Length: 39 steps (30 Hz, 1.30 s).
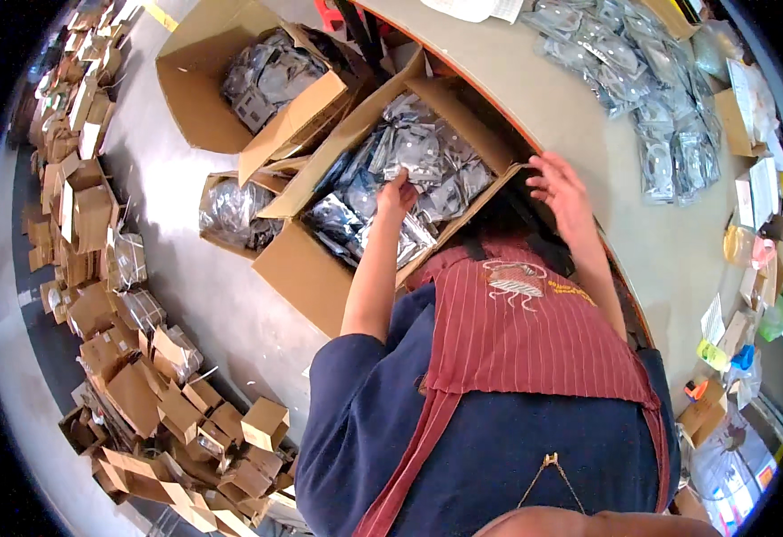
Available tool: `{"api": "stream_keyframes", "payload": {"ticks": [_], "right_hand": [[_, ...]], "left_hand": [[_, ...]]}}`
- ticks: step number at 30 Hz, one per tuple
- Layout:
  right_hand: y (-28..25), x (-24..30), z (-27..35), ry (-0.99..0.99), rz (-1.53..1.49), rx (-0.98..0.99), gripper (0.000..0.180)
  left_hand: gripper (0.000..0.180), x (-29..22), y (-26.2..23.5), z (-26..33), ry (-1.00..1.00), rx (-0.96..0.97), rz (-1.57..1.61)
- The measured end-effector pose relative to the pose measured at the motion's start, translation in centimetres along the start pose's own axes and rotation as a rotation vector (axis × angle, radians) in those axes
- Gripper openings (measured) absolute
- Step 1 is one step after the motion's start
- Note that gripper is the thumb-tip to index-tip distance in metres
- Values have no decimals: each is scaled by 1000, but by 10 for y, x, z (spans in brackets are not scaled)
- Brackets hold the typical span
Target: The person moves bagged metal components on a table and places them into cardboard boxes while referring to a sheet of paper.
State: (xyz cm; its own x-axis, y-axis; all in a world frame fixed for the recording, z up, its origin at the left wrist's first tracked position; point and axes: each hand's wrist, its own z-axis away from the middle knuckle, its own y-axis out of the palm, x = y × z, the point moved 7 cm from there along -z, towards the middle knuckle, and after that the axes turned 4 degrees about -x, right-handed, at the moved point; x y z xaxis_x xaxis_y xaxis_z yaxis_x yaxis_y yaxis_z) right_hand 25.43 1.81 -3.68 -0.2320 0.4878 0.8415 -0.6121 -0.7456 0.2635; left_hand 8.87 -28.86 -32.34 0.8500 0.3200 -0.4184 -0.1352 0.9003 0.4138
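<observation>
My left hand (397,194) reaches into an open cardboard box (306,273) beside the table. Its fingers close on the near edge of a silvery plastic packet (417,152), which lies on a heap of similar packets (459,183). What is inside that packet is too small to tell; it shows a rounded outline. My right hand (557,190) is at the box's right corner, next to the table edge. Its fingers are apart and slightly bent, and nothing shows in them. The fingertips are close to the cardboard rim; whether they touch it I cannot tell.
More silvery packets (673,134) are spread over the table (669,242). A second large box (190,85) of packets stands behind on the left, with a small box (230,215) of clear bags nearby. Cardboard boxes (136,394) pile up at far left. Bags and papers line the table's right side.
</observation>
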Motion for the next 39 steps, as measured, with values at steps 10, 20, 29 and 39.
{"api": "stream_keyframes", "payload": {"ticks": [10,20,29,39], "right_hand": [[49,-43,19,74,197,258,23],[55,-47,41,343,-63,235,43],[-56,16,12,-271,-447,-151,26],[14,-14,37,34,-8,70,26]], "left_hand": [[28,-23,24,38,75,-148,-169],[8,-29,188,249,506,499,-538],[33,-40,112,142,553,99,-957],[34,-18,73,66,318,-78,-668]]}}
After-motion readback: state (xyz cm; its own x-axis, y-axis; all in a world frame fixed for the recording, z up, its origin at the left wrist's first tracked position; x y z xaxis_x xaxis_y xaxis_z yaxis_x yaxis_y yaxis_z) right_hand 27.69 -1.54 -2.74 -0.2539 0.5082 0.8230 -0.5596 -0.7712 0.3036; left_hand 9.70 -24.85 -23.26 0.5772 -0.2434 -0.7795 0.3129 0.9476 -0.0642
